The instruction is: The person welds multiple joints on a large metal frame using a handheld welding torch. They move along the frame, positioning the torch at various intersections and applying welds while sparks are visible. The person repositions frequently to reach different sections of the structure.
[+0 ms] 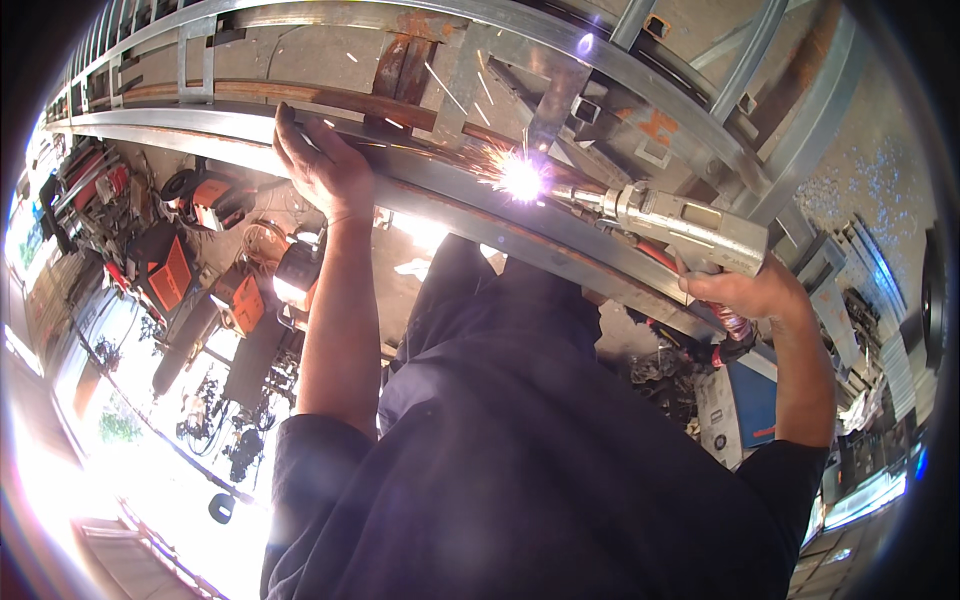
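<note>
My right hand (pixel 745 292) grips the handle of a silver handheld welding torch (pixel 690 228), its nozzle pointing left. At the nozzle tip burns a bright white-violet glare (pixel 525 178), throwing orange sparks to the left and upward. The glare sits at the far edge of a long metal tube (pixel 450 200) that runs across in front of my body, and it hides the spot being struck. Farther left, my left hand (pixel 325 168) lies on the same tube, fingers stretched out and apart toward its far edge.
Beyond the tube spreads a framework of metal bars (pixel 560 40), some with rusty patches. Orange-and-black machines (pixel 165 270) stand on the floor to the left, among cables. A blue-and-white box (pixel 735 410) is at the lower right. Metal lengths (pixel 880 270) lie far right.
</note>
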The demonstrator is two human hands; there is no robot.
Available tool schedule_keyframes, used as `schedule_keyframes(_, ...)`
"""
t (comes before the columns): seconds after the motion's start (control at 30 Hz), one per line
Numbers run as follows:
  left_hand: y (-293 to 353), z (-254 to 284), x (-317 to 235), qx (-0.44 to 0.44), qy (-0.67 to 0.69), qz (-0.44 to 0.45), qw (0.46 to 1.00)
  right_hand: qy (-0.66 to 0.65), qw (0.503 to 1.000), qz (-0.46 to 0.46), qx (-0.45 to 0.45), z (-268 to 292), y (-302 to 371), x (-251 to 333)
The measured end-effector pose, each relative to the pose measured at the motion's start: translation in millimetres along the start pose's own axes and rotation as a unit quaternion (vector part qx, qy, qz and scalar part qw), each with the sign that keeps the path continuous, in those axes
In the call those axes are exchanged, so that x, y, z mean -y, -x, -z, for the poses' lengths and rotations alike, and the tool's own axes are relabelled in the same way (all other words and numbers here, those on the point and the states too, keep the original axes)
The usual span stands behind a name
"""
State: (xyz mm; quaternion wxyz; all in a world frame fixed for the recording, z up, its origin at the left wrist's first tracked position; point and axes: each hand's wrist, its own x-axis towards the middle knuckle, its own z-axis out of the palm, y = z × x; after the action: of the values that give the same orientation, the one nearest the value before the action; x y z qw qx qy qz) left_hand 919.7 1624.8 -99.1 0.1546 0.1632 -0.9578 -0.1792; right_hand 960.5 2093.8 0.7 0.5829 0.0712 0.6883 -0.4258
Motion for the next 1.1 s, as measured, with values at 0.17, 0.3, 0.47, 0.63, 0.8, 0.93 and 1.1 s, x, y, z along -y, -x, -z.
schedule_keyframes(0.17, -0.2, 1.0, -1.8, 0.002, 0.006, 0.01, 1.0, -0.002, 1.0, -0.005, -0.003, -3.4, 4.2, -0.6)
schedule_keyframes(0.3, -0.3, 0.2, -4.3, 0.005, 0.01, 0.021, 1.0, -0.101, 0.994, -0.027, -0.035, -10.1, 25.0, -15.4)
schedule_keyframes(0.47, -1.5, -1.8, 10.9, 0.011, 0.006, 0.002, 1.0, -0.195, 0.957, 0.11, -0.183, -24.5, 78.1, -46.7)
schedule_keyframes(0.63, -7.3, 0.1, 14.8, 0.019, 0.018, -0.049, 0.998, -0.263, 0.851, 0.188, -0.414, -86.6, 126.1, -47.1)
schedule_keyframes(0.8, 26.6, -7.5, -46.6, 0.08, 0.193, -0.332, 0.92, -0.349, 0.694, 0.154, -0.611, -193.9, 144.9, -67.1)
schedule_keyframes(0.93, 134.7, 29.0, -183.0, 0.409, 0.26, -0.359, 0.798, -0.409, 0.6, 0.121, -0.677, -273.3, 154.5, -74.8)
schedule_keyframes(1.1, 211.4, 5.6, -252.4, 0.554, 0.064, -0.37, 0.743, -0.345, 0.575, 0.053, -0.74, -347.2, 167.5, -81.1)
